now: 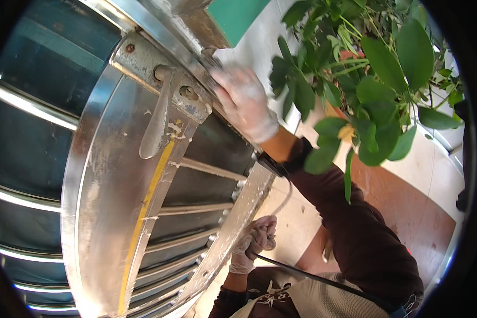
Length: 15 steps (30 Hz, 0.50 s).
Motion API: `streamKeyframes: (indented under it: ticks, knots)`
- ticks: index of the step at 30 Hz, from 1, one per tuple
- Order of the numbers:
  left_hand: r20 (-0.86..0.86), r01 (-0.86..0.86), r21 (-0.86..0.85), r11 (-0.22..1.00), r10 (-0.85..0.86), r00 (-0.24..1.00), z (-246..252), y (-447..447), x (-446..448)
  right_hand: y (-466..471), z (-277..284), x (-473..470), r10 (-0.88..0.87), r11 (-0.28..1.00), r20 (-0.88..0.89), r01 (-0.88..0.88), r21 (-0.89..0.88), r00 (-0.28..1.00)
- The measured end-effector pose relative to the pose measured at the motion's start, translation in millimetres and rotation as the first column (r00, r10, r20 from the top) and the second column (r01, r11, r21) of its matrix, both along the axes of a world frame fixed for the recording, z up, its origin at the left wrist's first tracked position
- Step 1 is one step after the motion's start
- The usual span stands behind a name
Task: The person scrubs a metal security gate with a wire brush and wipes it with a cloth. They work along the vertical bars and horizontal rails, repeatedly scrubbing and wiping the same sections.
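My right hand (244,103), in a clear, suds-smeared glove, is at the edge of a stainless steel door (99,190). Its fingers are closed around a blurred grey wiry thing (210,63) that looks like steel wool. Left of this hand are a metal lever handle (157,119) and a lock cylinder (189,93) on a worn plate (137,57). White residue clings below the handle, near a yellow strip (149,198). Lower down, my left hand (242,254), also gloved, grips a bunched pinkish-grey cloth (264,232) beside the door's edge.
Leafy green plants (365,91) crowd the upper right, with leaves overhanging my right sleeve. A green panel (238,20) stands at the top. Metal bars (198,209) cross the dark door panels. A black cord (298,271) runs from near my left hand across my front. Tiled floor (401,202) lies below.
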<state>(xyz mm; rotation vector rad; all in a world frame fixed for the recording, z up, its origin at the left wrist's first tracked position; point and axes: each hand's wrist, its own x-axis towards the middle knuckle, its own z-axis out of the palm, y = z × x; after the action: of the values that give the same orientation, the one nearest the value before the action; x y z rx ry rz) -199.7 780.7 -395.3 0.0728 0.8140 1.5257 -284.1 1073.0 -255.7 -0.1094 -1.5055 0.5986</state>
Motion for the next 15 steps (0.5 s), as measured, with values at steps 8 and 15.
streamKeyframes:
  ticks: [8, 15]
  knots:
    - [-0.478, -0.021, -0.049, 0.999, -0.005, 0.878, -59, 35, -6, 23, -5, -17, -0.176, 0.892, -0.099, 0.201, 0.404, 0.979]
    - [-0.457, 0.199, 0.104, 0.974, -0.131, 0.88, -187, 31, -33, 37, -30, -20, -0.577, 0.534, -0.222, 0.569, 0.625, 0.786]
